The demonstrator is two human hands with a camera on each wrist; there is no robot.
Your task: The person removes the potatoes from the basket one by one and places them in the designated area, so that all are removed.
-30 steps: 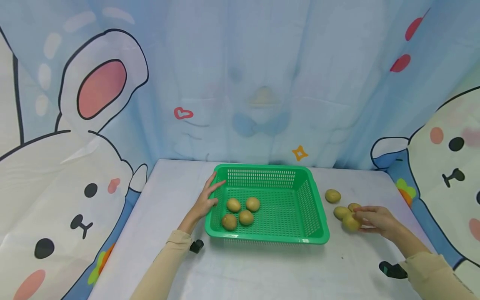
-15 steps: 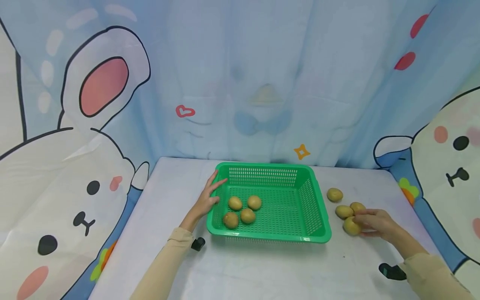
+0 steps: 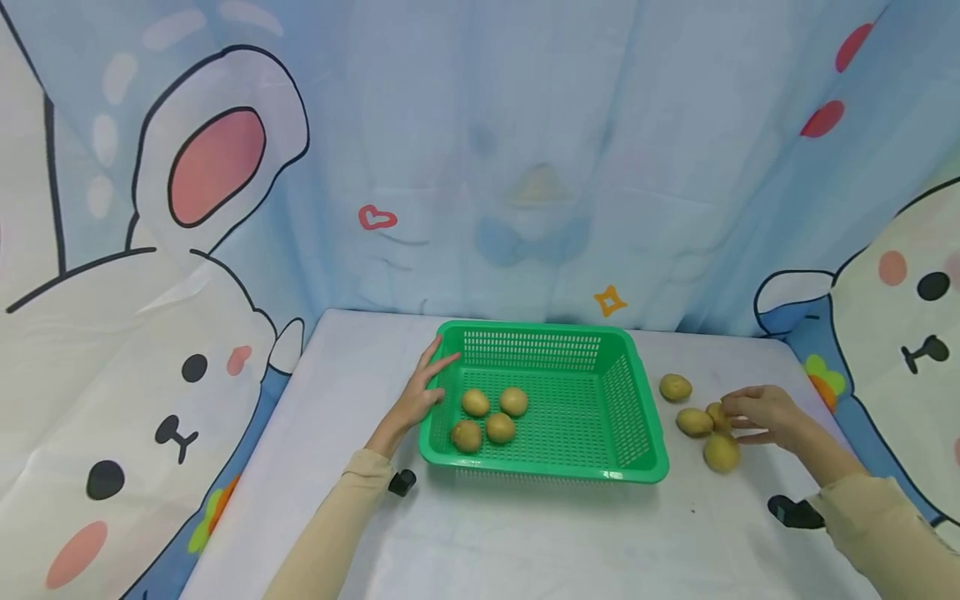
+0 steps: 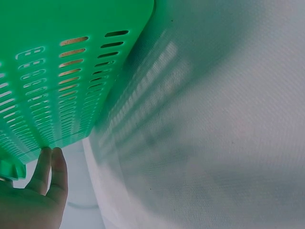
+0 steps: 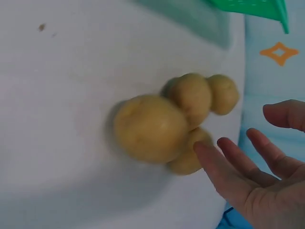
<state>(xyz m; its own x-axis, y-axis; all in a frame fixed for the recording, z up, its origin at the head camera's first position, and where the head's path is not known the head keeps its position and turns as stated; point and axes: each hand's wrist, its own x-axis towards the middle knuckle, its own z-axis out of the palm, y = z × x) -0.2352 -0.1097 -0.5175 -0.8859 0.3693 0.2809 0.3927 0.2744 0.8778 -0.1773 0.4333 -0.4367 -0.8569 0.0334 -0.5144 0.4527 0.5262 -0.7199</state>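
My left hand (image 3: 412, 402) rests on the left rim of a green plastic basket (image 3: 551, 475), fingers spread and fairly straight. In the left wrist view, two fingertips (image 4: 58, 155) touch the basket's slotted outer wall; the thumb is not plainly visible. Several potatoes (image 3: 500, 427) sit in the basket's left part. To its right, more potatoes lie on the table, the biggest-looking one (image 5: 150, 128) closest to the right wrist camera. My right hand (image 3: 765, 415) hovers beside this group with loosely bent fingers. Its fingertips partly cover a small potato (image 5: 188, 157); contact is unclear.
A white cloth covers the table (image 3: 570, 542). A blue curtain (image 3: 525, 167) with cartoon prints hangs behind and at both sides. One potato (image 3: 676, 387) lies a little apart, behind the others. Dark wrist devices (image 3: 795, 512) show below both hands.
My right hand has left the front potato, where its fingers were, and shifted back toward the small potato behind it. My left hand keeps its place on the basket. The head view has shifted slightly.
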